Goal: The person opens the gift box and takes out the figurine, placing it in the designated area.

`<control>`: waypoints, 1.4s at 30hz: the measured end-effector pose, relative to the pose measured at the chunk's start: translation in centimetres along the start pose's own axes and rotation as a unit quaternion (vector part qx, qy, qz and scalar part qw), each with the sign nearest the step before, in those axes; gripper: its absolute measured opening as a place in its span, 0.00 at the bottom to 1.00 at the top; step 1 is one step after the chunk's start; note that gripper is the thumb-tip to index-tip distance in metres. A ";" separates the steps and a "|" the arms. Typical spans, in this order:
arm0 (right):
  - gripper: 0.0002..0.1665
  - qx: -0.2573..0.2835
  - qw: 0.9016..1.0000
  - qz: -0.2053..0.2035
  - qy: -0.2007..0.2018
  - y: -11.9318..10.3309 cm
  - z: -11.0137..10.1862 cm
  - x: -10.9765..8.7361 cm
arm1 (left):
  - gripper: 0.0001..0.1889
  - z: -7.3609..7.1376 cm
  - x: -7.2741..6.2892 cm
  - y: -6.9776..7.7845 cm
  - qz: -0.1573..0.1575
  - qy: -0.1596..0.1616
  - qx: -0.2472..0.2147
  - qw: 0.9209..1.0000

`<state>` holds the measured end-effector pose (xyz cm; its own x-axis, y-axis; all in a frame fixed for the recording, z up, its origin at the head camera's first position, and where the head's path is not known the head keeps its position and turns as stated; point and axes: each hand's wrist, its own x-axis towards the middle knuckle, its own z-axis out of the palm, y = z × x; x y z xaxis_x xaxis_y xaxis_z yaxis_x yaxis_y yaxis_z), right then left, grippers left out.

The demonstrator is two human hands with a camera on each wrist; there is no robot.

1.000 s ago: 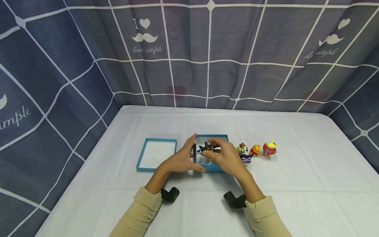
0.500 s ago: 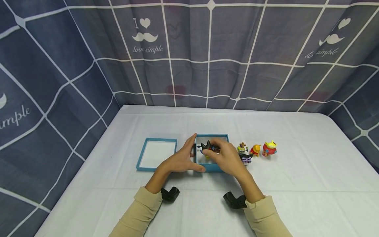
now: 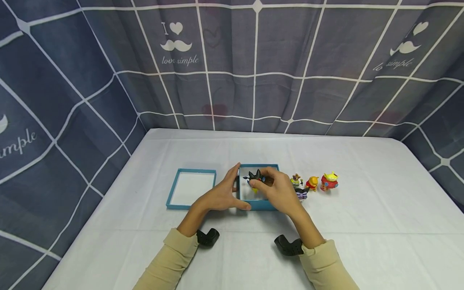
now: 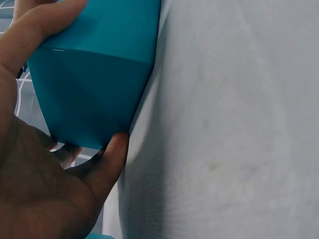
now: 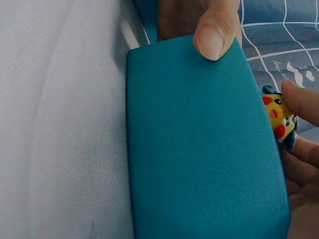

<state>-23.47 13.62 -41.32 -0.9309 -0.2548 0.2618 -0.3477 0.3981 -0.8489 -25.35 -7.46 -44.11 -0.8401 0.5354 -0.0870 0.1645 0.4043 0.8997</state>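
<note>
My right hand pinches a small toy figurine with dark pointed parts between thumb and fingers, over the inside of a blue box. A yellow face with red patches shows on the figurine in the right wrist view, just past the box wall. My left hand steadies the box at its left side. Its thumb presses the front wall, while fingers lie along the left wall and corner. My right hand hides part of the box's inside.
Left of the box lies a blue-rimmed lid, white inside. Several figurines stand to the right: a red one with a yellow-green head, a red and orange one, a greenish one and a black-eared purple one. A checked curtain rises behind.
The figurine in my right hand has turned and shifted slightly over the box. My left hand, the box, the lid and the other figurines stay in place.
</note>
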 end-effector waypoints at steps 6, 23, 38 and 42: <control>0.18 0.024 1.000 0.001 -0.009 0.0 0.1 0.0 | 0.66 0.0 -0.2 0.1 -0.004 0.002 0.004 1.000; 0.20 0.033 0.999 -0.015 0.002 -1.1 -0.8 -0.6 | 0.66 0.0 -0.1 -0.1 0.000 0.003 0.015 1.000; 0.19 0.013 1.000 -0.008 0.014 -1.8 -2.8 -0.8 | 0.67 0.1 0.1 -0.1 -0.011 0.011 0.014 1.000; 0.19 0.006 1.000 -0.004 0.019 -1.7 -3.8 -0.9 | 0.67 0.0 0.1 -0.1 -0.009 0.011 0.011 1.000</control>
<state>-22.46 16.56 -38.41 -0.9316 -0.2248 0.2855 -0.3542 0.3860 -0.8518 -25.41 -7.42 -44.23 -0.8545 0.5109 -0.0941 0.1597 0.4308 0.8882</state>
